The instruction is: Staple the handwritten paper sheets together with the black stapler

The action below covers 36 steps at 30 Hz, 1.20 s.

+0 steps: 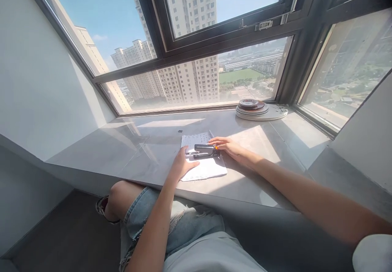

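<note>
A black stapler [206, 151] with an orange part at its rear lies across a stack of white paper sheets [208, 172] on the sill, its front end to the left. My right hand [228, 146] grips the stapler's rear end, fingers reaching over it. Beside the front end is my left hand [181, 163], its thumb stretched over the paper and its fingers apart at the stapler's tip. The upper part of the paper shows rows of dark marks. A thin pen-like stick [211, 133] pokes out at the paper's top edge, partly hidden by my right hand.
The wide grey window sill [147, 149] carries a small dark object [180, 131] beyond the paper. Stacked round plates [251, 106] rest on a pale flat board [275, 114] at the back right. Dark window frames [196, 51] rise behind. My knee [122, 196] is below the front edge.
</note>
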Each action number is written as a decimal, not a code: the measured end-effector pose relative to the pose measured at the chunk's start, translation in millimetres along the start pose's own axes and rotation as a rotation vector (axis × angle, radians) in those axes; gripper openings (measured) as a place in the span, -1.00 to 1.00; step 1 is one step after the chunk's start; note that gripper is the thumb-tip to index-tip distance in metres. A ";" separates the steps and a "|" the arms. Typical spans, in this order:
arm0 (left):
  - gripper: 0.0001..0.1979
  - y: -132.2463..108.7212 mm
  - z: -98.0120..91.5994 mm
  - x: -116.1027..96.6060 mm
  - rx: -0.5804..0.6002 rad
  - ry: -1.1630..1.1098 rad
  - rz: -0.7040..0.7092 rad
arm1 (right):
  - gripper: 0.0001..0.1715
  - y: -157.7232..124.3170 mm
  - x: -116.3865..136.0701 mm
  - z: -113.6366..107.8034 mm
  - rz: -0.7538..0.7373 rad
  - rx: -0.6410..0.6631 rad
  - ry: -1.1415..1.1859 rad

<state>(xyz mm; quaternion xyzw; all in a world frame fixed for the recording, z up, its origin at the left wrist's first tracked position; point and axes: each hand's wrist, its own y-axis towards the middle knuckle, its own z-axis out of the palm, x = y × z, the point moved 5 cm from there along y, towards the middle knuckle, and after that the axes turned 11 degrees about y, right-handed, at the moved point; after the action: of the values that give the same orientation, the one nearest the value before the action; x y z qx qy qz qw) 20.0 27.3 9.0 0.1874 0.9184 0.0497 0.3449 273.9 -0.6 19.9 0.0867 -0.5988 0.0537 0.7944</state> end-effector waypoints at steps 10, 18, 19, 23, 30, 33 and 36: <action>-0.17 -3.0 0.0 -5.6 -0.020 0.044 0.071 | -0.60 -7.2 -0.9 14.5 -0.297 0.002 -0.659; -0.28 -12.9 -6.0 -27.0 -0.111 -0.075 0.165 | -0.69 -21.1 21.1 11.2 -0.599 -0.257 -0.669; -0.33 -12.8 -8.3 -29.3 -0.142 -0.142 0.136 | -0.69 -24.1 24.9 11.5 -0.652 -0.272 -0.685; -0.64 -7.6 -7.4 -27.9 -0.184 -0.721 -0.126 | -0.72 -35.4 36.7 18.7 -0.845 -0.276 -0.741; -0.69 -9.4 23.0 -17.6 0.172 -1.361 -0.433 | -0.67 -47.0 38.3 46.7 -1.088 -0.052 -0.885; -0.59 -10.5 23.3 -15.3 0.228 -1.239 -0.336 | -0.66 -47.3 34.0 51.9 -1.058 0.035 -0.932; -0.48 -10.0 21.3 -16.1 0.259 -0.986 -0.220 | -0.64 -45.8 29.4 51.3 -0.961 0.101 -0.938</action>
<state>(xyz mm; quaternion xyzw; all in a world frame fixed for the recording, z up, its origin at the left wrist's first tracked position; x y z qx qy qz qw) 41.9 11.2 0.5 0.1322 0.6598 -0.1949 0.7136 242.4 -56.3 58.5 0.3947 -0.7720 -0.3214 0.3807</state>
